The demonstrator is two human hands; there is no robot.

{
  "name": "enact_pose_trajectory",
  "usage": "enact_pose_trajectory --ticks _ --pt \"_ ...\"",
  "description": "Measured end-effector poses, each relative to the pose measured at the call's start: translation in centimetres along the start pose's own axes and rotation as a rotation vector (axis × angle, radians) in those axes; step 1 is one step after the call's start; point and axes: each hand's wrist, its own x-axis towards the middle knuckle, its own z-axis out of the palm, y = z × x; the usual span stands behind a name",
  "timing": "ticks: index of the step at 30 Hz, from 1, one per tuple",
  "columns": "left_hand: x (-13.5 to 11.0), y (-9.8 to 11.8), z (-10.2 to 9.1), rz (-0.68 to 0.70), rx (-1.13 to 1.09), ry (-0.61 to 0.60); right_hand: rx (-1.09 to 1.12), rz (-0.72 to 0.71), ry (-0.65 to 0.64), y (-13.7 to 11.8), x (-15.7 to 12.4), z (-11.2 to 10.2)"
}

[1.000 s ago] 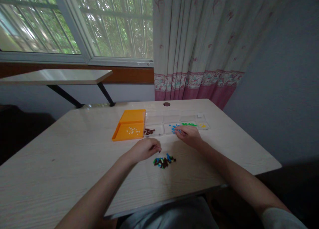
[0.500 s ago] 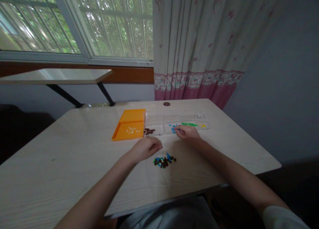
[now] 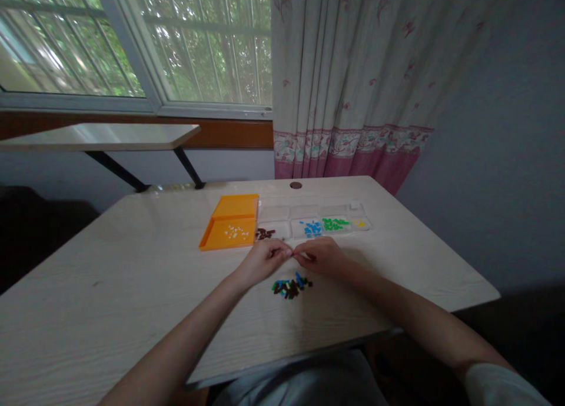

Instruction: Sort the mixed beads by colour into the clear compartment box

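Pieces (image 3: 292, 286) form one pile; left hand (image 3: 261, 261), right hand (image 3: 324, 256) (two) meet, pinched together, contents unclear.

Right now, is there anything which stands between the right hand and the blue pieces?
Only the front edge of the clear tray lies between the right hand and the blue pieces; nothing else visible blocks them.

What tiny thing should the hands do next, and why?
Maybe the left hand and right hand should press together gently: they meet with fingers pinched, in the picture between the clear tray and the mixed pile. Go softly, because anything they hold is too small to tell.
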Motion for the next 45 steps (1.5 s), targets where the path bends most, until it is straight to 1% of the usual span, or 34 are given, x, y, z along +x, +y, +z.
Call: enact_pose_trajectory --ticks 4,9,12,14,16,19,21,24,26,29,32,36,39,42,45 --pt "-0.2 0.6 -0.3 0.087 0.077 0.088 -0.008 0.001 0.019 -0.1 0.1 -0.3" --pt "-0.4 0.9 -0.3 0.194 0.134 0.126 0.031 0.008 -0.003 -0.1 0.3 -0.4" --pt "-0.5 0.8 -0.4 0.242 0.162 0.143 0.093 0.088 -0.041 -0.3 0.3 -0.6" --pt "-0.6 0.7 -0.6 0.274 0.181 0.177 0.165 0.178 -0.097 -0.3 0.3 -0.8" --pt "-0.7 0.7 -0.9 0.290 0.205 0.238 0.231 0.241 -0.192 -0.3 0.3 -1.0" --pt "-0.8 1.0 -1.4 0.297 0.228 0.358 0.259 0.262 -0.353 -0.2 0.3 -1.1" --pt "-0.9 1.2 -1.5 0.313 0.240 0.437 0.254 0.267 -0.421 -0.2 0.2 -1.1" --pt "-1.1 1.6 -1.6 0.335 0.256 0.559 0.253 0.267 -0.489 -0.5 0.4 -1.2" --pt "-1.1 1.7 -1.5 0.347 0.253 0.619 0.241 0.270 -0.523 -0.7 0.5 -1.4" --pt "-1.1 2.0 -1.5 0.353 0.246 0.644 0.218 0.272 -0.554 -1.0 0.7 -1.6" --pt "-1.1 2.1 -1.6 0.338 0.246 0.646 0.191 0.264 -0.557 -0.9 0.7 -1.6" --pt "-0.8 1.6 -1.9 0.284 0.268 0.645 0.125 0.252 -0.494 -0.1 0.4 -1.2" --pt "-0.5 0.4 -2.2 0.167 0.322 0.628 0.157 0.194 -0.478 0.6 0.1 -1.2" --pt "-0.2 -1.1 -2.4 0.021 0.405 0.577 0.219 0.127 -0.510 1.3 -0.1 -1.4" --pt "0.0 -2.1 -2.3 -0.053 0.490 0.538 0.223 0.094 -0.545 1.5 -0.1 -1.8"
